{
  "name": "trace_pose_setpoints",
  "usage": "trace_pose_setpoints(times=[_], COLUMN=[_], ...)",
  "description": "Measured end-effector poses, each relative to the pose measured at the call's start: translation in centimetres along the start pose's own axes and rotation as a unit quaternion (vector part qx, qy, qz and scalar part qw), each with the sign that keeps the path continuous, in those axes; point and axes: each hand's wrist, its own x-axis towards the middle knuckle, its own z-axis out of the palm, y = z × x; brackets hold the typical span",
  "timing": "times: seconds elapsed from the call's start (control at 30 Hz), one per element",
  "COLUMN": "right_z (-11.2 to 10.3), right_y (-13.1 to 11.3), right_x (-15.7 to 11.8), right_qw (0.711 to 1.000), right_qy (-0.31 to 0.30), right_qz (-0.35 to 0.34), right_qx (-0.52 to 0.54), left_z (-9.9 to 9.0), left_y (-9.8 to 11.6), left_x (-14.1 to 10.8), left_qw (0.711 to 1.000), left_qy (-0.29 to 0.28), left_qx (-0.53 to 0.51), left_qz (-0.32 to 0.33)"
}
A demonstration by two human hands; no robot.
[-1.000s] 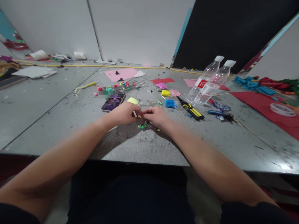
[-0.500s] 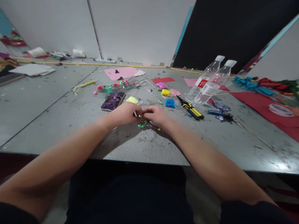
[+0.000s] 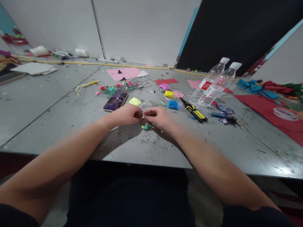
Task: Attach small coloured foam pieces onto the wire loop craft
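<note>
Close together over the near part of the table, my left hand [image 3: 129, 114] and my right hand [image 3: 158, 118] both have their fingers pinched. A tiny yellow bit [image 3: 143, 117] shows between the fingertips. Green clay-like lumps [image 3: 146, 126] hang or lie just below, seemingly on a thin, clear or dark strand. The fingers partly hide this small craft piece, so its full shape cannot be made out. Just beyond my left hand lie a pale yellow packet [image 3: 134, 101] and a smartphone [image 3: 115, 102].
Blue [image 3: 173, 105], yellow [image 3: 169, 94] and pink [image 3: 164, 86] clay packets lie ahead. Black-and-yellow pliers [image 3: 194, 109] and two clear bottles [image 3: 208, 94] stand or lie to the right. Colourful beaded pieces [image 3: 123, 85] are beyond the phone; red paper [image 3: 260, 108] is far right.
My fingertips have shifted slightly around the small piece, and the green lumps look more bunched together. The whole view has moved a little; the other things stay put.
</note>
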Motion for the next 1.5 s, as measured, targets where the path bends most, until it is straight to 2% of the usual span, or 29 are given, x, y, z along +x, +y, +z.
trace_pose_setpoints(times=[0.13,0.27,0.5,0.9,1.2,1.5], right_z=[-0.1,-0.2,-0.2,-0.4,0.0,0.0], right_y=[-0.2,-0.5,-1.1,-1.0,-0.5,-0.5], right_x=[-0.3,-0.7,-0.9,-0.7,-0.3,-0.3], right_qw=[0.995,0.986,0.981,0.985,0.990,0.979], right_qy=[0.021,0.006,-0.003,-0.010,-0.002,-0.001], right_qz=[-0.035,-0.066,-0.051,-0.052,-0.053,-0.083], right_qx=[-0.090,-0.150,-0.185,-0.162,-0.131,-0.188], left_z=[0.1,0.2,-0.2,-0.5,-0.1,-0.3], left_y=[-0.2,-0.6,-0.6,-0.4,-1.0,-0.9], left_x=[0.1,0.3,0.2,0.1,0.2,0.2], left_qw=[1.000,0.999,0.997,0.990,0.987,0.989], left_qy=[-0.003,0.005,-0.022,-0.048,-0.025,-0.024], left_qx=[-0.018,-0.038,-0.080,-0.128,-0.156,-0.147], left_qz=[0.009,0.028,0.008,-0.026,-0.014,0.001])
